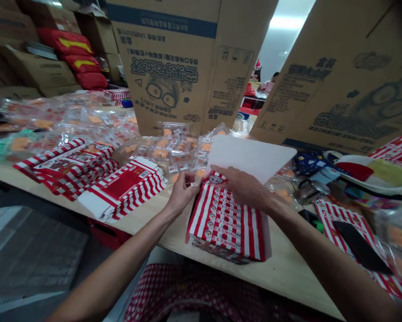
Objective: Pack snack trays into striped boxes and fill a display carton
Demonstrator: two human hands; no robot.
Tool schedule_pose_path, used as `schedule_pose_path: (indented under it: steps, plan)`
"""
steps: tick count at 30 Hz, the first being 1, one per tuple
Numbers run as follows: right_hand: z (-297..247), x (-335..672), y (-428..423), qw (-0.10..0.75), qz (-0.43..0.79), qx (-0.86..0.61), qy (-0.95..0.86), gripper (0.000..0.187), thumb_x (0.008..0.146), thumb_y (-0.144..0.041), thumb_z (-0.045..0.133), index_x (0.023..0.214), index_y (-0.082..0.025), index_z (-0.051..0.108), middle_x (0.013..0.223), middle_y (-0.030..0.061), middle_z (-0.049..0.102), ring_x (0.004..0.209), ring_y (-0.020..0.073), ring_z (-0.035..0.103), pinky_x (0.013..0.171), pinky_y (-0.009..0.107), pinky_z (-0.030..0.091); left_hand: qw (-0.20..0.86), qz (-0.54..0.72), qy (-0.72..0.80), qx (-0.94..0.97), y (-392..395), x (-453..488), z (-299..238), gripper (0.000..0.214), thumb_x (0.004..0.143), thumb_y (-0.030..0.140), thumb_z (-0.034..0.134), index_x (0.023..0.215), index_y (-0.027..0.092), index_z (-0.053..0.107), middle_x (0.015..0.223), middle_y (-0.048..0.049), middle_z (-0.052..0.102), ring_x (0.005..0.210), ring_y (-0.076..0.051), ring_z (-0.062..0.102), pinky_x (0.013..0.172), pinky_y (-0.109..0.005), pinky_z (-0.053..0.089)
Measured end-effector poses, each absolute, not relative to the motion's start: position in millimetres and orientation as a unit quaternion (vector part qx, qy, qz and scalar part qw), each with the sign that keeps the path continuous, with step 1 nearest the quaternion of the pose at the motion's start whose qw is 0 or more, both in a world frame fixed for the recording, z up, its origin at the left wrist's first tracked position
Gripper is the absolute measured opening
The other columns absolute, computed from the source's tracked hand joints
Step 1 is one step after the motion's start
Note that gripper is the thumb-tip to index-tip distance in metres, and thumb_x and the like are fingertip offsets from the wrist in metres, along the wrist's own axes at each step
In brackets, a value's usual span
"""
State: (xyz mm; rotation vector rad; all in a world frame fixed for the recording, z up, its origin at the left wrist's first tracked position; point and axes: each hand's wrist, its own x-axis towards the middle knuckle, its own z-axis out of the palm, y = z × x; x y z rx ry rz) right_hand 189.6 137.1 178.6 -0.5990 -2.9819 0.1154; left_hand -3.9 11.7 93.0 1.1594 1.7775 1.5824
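Observation:
A red-and-white striped cardboard box (226, 223) lies on the wooden table (284, 273) in front of me, its white lid flap (251, 156) standing open at the far end. My right hand (243, 188) rests on the box's top edge with its fingers curled over the opening. My left hand (182, 192) is at the box's left corner, fingers pinched on something small I cannot make out. Clear packets with orange contents (174, 154) lie just beyond both hands.
Flat striped box blanks (120, 188) are stacked at the left, more (63, 163) beyond them. Two big brown cartons (184, 62) (341, 80) stand behind. Colourful items and a dark flat object (358, 246) lie right. A checked cloth (194, 290) is below the table edge.

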Motion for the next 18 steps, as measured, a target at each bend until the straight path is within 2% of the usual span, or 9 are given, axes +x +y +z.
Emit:
schedule_pose_path:
  steps: [2,4,7,10,13,18]
  plan:
    - [181,186,136,0.063,0.072,-0.194,-0.976,0.067,0.090,-0.014,0.047,0.154,-0.025,0.028,0.124,0.0137,0.062,0.098,0.0268,0.063,0.080,0.036,0.048,0.342,0.616,0.594,0.387,22,-7,85,0.048,0.070,0.018,0.062,0.118,0.020,0.052,0.132,-0.0111,0.060,0.126,-0.024,0.056,0.106,-0.041,0.045]
    - [184,179,134,0.074,0.080,-0.213,-0.971,0.055,0.092,-0.021,0.048,0.146,-0.019,0.035,0.121,0.0150,0.063,0.094,0.0269,0.063,0.079,0.036,0.047,0.427,0.619,0.534,0.385,32,-8,79,0.057,0.069,0.018,0.061,0.125,0.021,0.052,0.141,-0.0100,0.057,0.134,-0.026,0.051,0.110,-0.042,0.043]
    - [190,163,131,0.058,0.034,-0.238,-0.969,0.036,0.094,-0.027,0.046,0.128,-0.017,0.050,0.108,0.0135,0.065,0.085,0.0256,0.062,0.072,0.034,0.044,0.518,0.590,0.459,0.415,46,-4,72,0.068,0.066,0.018,0.061,0.133,0.024,0.049,0.138,-0.0058,0.060,0.125,-0.027,0.059,0.102,-0.043,0.050]
    - [200,149,136,0.001,-0.012,-0.219,-0.976,0.028,0.093,-0.025,0.047,0.115,-0.021,0.064,0.101,0.0106,0.069,0.083,0.0234,0.063,0.069,0.031,0.040,0.530,0.584,0.454,0.414,55,1,63,0.065,0.062,0.016,0.057,0.126,0.022,0.054,0.121,-0.0034,0.067,0.109,-0.026,0.065,0.092,-0.040,0.054]
    - [214,137,144,-0.068,-0.015,-0.180,-0.981,0.027,0.091,-0.027,0.053,0.109,-0.026,0.073,0.094,0.0070,0.073,0.082,0.0209,0.064,0.068,0.028,0.039,0.516,0.593,0.474,0.397,61,0,55,0.053,0.061,0.016,0.055,0.114,0.021,0.058,0.110,-0.0025,0.068,0.102,-0.024,0.064,0.086,-0.037,0.053]
    - [234,122,145,-0.170,-0.045,-0.151,-0.973,0.026,0.087,-0.027,0.059,0.104,-0.022,0.079,0.082,0.0066,0.074,0.074,0.0176,0.064,0.066,0.026,0.039,0.520,0.593,0.470,0.397,62,-8,48,0.043,0.060,0.017,0.053,0.102,0.019,0.059,0.100,-0.0014,0.066,0.091,-0.021,0.061,0.078,-0.031,0.051]
